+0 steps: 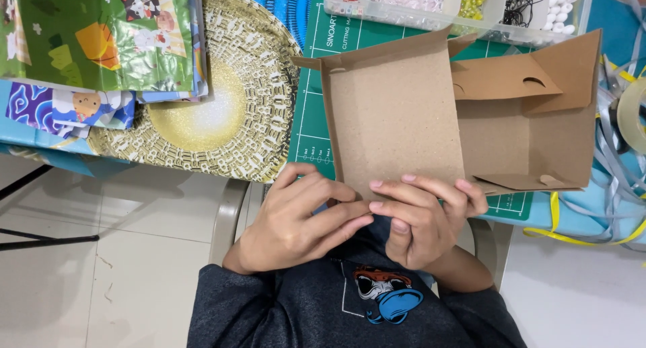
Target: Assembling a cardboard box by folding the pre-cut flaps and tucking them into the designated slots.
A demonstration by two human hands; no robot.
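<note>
Both hands pinch near edge of unfolded brown cardboard box (397,112): left hand (296,220) fingers closed on it; right hand (420,217) gripping too; green cutting mat (313,119) underneath.

There are 2 hands, the left hand (296,220) and the right hand (420,217). 1 cardboard box (417,112) lies unfolded. Under it lies 1 green mat (311,129). 1 gold disc (235,112) lies to the left. 1 clear bead tray (444,5) sits at the top. 1 tape roll (632,116) shows at the right edge. The patterned paper sheets (101,38) overlap, so their count is unclear.
</note>
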